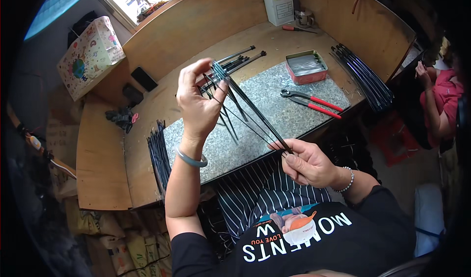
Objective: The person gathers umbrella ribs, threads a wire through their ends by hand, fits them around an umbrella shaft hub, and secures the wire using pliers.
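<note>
Dark strips (259, 113) are stretching above the counter (245, 39), their lower ends pinched in the right hand (311, 165); towards ten o'clock, the left hand (200, 100) is pinching their upper ends between thumb and fingers. Several are splaying loosely, so a slackening left thumb could let them slip or tangle. Towards one o'clock, a red tin (310, 77) is holding thin pale sticks; at eleven o'clock from it, a white box (280, 14) is standing, its contents unclear.
</note>
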A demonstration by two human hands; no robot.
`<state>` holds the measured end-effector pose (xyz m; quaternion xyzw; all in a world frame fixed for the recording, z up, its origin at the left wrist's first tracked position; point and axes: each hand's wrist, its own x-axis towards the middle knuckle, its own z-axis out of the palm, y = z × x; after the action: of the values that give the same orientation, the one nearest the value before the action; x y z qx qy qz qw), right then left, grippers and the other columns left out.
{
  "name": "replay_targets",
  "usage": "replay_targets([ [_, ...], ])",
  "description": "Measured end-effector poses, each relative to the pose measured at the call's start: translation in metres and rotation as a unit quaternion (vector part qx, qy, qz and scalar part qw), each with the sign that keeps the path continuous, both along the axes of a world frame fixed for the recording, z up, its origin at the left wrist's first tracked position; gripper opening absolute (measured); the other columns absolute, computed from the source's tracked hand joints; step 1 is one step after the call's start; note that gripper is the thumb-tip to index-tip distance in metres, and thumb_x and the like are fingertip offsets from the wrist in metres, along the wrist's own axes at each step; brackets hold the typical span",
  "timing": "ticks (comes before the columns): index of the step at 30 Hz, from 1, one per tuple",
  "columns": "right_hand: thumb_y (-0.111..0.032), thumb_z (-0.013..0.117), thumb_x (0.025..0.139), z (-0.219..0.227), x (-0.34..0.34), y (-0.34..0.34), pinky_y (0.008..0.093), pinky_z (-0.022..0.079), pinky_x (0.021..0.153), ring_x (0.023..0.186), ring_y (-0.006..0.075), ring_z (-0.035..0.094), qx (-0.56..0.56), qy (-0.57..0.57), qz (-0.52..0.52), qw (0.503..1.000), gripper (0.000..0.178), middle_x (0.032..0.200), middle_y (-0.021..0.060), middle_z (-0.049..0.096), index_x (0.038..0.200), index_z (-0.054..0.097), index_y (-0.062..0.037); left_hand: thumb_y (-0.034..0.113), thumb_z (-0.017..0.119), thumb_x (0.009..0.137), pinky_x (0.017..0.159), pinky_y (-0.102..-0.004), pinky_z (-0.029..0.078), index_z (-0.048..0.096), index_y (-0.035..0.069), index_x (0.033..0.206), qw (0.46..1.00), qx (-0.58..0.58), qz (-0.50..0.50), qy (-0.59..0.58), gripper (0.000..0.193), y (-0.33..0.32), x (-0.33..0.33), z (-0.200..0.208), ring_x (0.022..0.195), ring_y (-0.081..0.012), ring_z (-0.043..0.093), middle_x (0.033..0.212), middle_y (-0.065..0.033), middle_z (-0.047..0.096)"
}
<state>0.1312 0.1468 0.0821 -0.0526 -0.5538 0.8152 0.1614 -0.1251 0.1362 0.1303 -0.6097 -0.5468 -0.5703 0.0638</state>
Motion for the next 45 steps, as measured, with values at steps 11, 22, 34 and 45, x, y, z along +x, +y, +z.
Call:
replay_targets([
  [11, -0.011, 0.037, 0.097, -0.004, -0.006, -0.002, 0.014, 0.032, 0.042, 0.045, 0.0006, 0.035, 0.02, 0.01, -0.012, 1.0, 0.038, 0.061, -0.0022, 0.045, 0.133, 0.032, -0.0004, 0.001, 0.064, 0.07, 0.067, -0.0227, 0.048, 0.053, -0.001, 0.1, 0.996, -0.023, 0.026, -0.076, 0.032, -0.005, 0.002, -0.001, 0.068, -0.0105, 0.055, 0.079, -0.0039, 0.055],
  [22, -0.014, 0.038, 0.097, -0.003, -0.005, -0.004, 0.014, 0.034, 0.04, 0.044, 0.0015, 0.037, -0.028, -0.004, 0.01, 1.0, 0.038, 0.062, 0.0001, 0.046, 0.132, 0.031, 0.0004, -0.001, 0.061, 0.07, 0.07, -0.0242, 0.047, 0.05, 0.0, 0.098, 0.995, -0.08, 0.003, -0.062, 0.03, -0.018, -0.003, 0.001, 0.076, -0.0103, 0.056, 0.085, -0.0044, 0.055],
  [34, -0.014, 0.041, 0.096, -0.007, -0.003, -0.004, 0.0142, 0.032, 0.041, 0.045, 0.0013, 0.035, 0.032, 0.01, 0.033, 0.999, 0.041, 0.062, 0.0002, 0.046, 0.134, 0.031, -0.0009, 0.001, 0.071, 0.071, 0.076, -0.0244, 0.047, 0.052, -0.001, 0.109, 0.989, -0.039, -0.021, -0.141, 0.042, -0.018, 0.001, 0.007, 0.084, -0.011, 0.057, 0.089, -0.0052, 0.058],
  [45, -0.013, 0.042, 0.095, -0.012, -0.007, -0.005, 0.0152, 0.03, 0.039, 0.044, 0.0025, 0.034, 0.005, 0.037, 0.019, 0.999, 0.043, 0.06, 0.0004, 0.044, 0.135, 0.03, 0.0007, 0.003, 0.071, 0.071, 0.068, -0.021, 0.045, 0.054, -0.001, 0.103, 0.981, -0.03, 0.019, -0.189, 0.036, -0.029, 0.001, -0.001, 0.074, -0.0084, 0.053, 0.082, -0.0013, 0.054],
])
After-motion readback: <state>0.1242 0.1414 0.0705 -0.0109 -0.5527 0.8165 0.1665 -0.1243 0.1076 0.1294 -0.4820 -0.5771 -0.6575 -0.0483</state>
